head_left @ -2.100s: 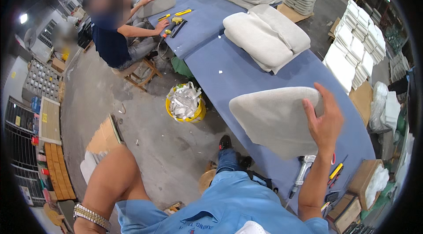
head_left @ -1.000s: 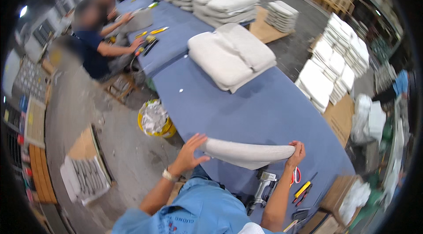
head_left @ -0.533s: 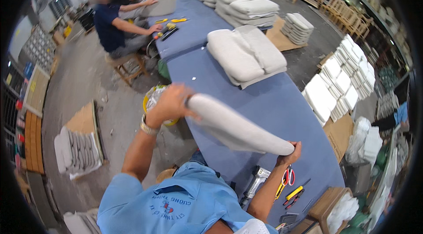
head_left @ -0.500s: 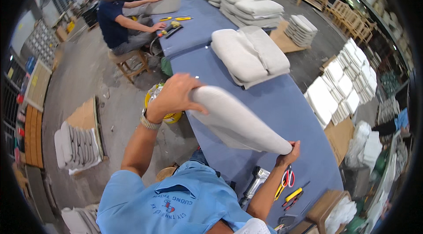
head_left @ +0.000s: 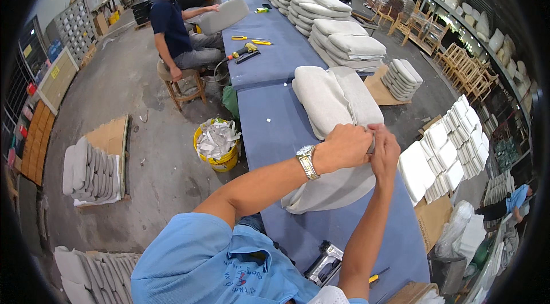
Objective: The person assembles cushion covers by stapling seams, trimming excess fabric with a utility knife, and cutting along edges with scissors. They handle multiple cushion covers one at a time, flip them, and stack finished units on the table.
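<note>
A light grey fabric-covered seat cushion [head_left: 332, 188] stands tilted over the blue table, partly hidden behind my forearms. My left hand [head_left: 345, 147], with a metal watch at its wrist, is closed on the cushion's upper edge. Right beside it, nearly touching, my right hand [head_left: 385, 154] pinches the same edge with bent fingers. Just beyond both hands lies a pile of matching cushions [head_left: 335, 97]. A metal staple gun [head_left: 325, 263] rests on the table near my body, close to my right forearm. A yellow-handled tool [head_left: 374, 277] shows beside that forearm.
The long blue table [head_left: 263, 109] runs away from me, bearing more cushion stacks [head_left: 349, 40] and a yellow nail gun [head_left: 243, 52]. A yellow bucket of scraps [head_left: 220, 146] stands on the floor at left. A co-worker [head_left: 180, 34] sits on a stool, holding a cushion.
My hands, earlier far apart at opposite ends of the cushion, have come together on one edge. The cushion has turned. The co-worker's cushion is now raised, and my view has shifted.
</note>
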`<state>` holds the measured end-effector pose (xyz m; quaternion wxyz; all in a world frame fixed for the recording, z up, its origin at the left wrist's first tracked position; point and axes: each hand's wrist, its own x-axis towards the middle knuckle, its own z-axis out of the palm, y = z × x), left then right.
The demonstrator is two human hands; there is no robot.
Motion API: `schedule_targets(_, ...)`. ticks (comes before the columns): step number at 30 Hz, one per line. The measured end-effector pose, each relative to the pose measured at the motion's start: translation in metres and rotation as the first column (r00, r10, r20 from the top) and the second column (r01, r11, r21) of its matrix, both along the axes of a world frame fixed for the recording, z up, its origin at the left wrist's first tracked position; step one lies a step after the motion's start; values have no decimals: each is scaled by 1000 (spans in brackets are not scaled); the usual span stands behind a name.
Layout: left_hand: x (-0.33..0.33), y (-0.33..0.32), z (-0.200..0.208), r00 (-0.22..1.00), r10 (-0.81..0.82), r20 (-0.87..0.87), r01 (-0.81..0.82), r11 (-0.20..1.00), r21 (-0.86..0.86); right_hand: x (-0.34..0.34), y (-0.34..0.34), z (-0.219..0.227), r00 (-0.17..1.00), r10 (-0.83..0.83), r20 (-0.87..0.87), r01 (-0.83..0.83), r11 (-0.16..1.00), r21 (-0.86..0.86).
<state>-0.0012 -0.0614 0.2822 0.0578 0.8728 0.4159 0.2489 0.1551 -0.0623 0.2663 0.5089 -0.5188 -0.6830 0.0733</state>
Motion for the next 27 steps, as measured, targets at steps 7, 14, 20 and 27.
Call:
schedule_targets(7, -25, 5, 12, 973, -190, 134, 230, 873, -430, 23, 9, -29, 975, -157, -155, 161, 987, 17)
schedule_targets(14, 28, -1, -9, 968, -47, 248, 105, 968, -226, 69, 32, -43, 943, -70, -326, 77, 997, 9)
schedule_targets(20, 64, 22, -22, 957, -93, 276, 94, 996, 10, 93, 58, -60, 870, -44, -492, 80, 995, 53)
schedule_targets(27, 76, 23, -20, 963, -85, 255, 86, 996, 5, 103, 57, -63, 851, -31, -525, 90, 992, 87)
